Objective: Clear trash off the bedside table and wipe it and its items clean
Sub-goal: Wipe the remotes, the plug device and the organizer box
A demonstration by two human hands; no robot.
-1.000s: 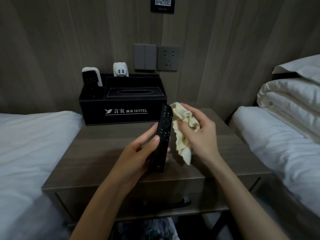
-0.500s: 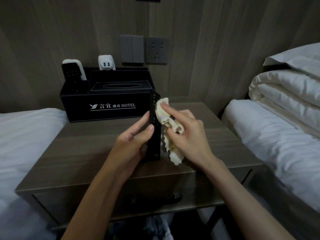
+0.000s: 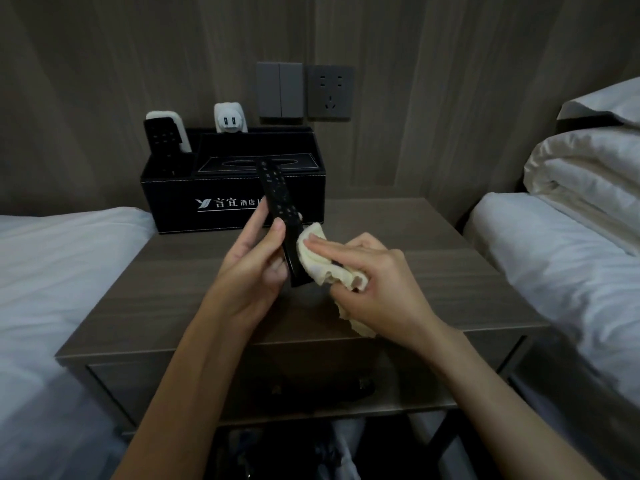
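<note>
My left hand point(image 3: 258, 261) grips a long black remote control point(image 3: 278, 206) and holds it tilted above the wooden bedside table point(image 3: 433, 278), its top end leaning toward the black hotel tissue box point(image 3: 194, 194). My right hand point(image 3: 374, 282) holds a crumpled pale yellow cloth point(image 3: 318, 259), with fingers pressing the cloth against the remote's lower right side. The remote's bottom end is hidden between my two hands.
The tissue box organiser stands at the table's back, holding a second remote point(image 3: 166, 138) and a white plug adapter point(image 3: 227, 121). Wall switches point(image 3: 280, 90) and a socket point(image 3: 330, 93) sit behind. White beds flank the table, left point(image 3: 59, 271) and right point(image 3: 561, 258), with a folded duvet point(image 3: 585, 168).
The remote has tipped so its top leans left toward the box. My right hand and cloth slid down from the remote's top to its lower part.
</note>
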